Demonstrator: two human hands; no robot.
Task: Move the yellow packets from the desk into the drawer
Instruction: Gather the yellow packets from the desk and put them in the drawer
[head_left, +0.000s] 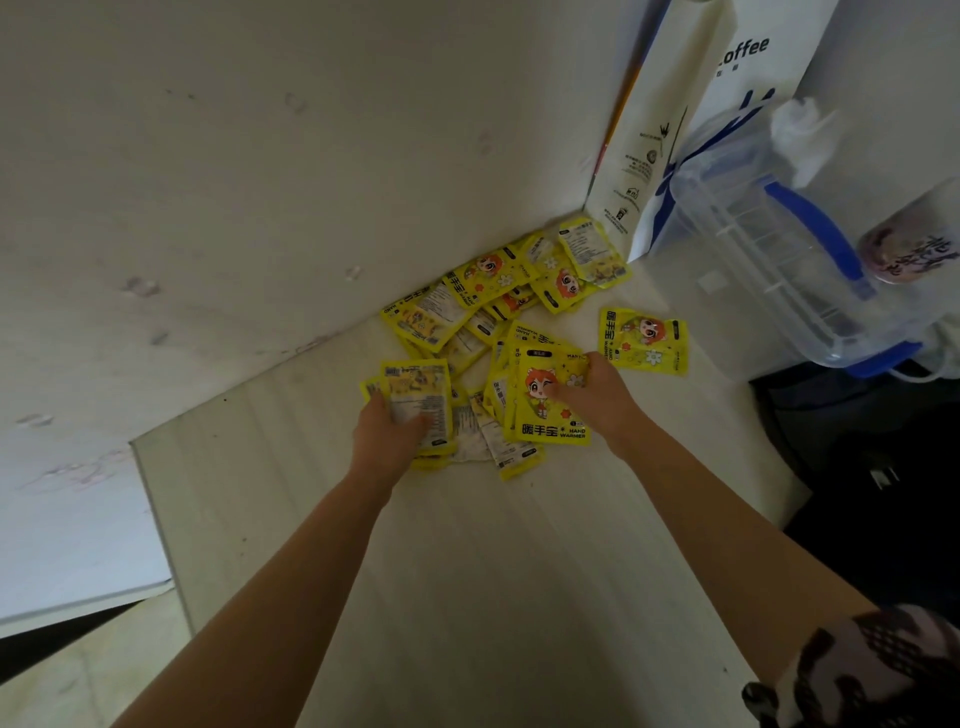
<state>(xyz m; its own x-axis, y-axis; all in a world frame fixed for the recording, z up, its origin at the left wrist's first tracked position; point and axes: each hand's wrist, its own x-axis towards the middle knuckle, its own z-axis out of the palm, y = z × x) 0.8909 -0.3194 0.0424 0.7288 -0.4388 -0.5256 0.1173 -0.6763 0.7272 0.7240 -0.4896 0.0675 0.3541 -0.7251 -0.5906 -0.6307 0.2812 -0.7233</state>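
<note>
Early stage, by the look of it: most of the yellow packets (498, 332) are spread over the table (457, 571), heaped toward the corner where it meets the wall (260, 182). No drawer is visible in the head view, so nothing can be counted as delivered.

A small stack of packets (418, 400) is gripped by the left hand (387, 434), fingers curled round its lower edge, back face up. The right hand (589, 392) is laid on a front-facing packet (550, 410) on top of another bunch, thumb across the printed figure; the fingers seem to be wrapped round its far edge, though this is partly hidden. One single packet (644, 340) lies apart to the right, just beside the clear jug.

Left to do: the remaining heap by the corner, the loose packets under and between the hands, and the stray one.

Around: a white paper bag (691, 130) stands upright in the corner, touching the farthest packets; a clear plastic jug with blue handle (779, 249) lies tilted near it; a bottle (914, 244) at the right edge. The bag and jug crowd the right side of the heap, so the far packets are likely to be reached with some care.
</note>
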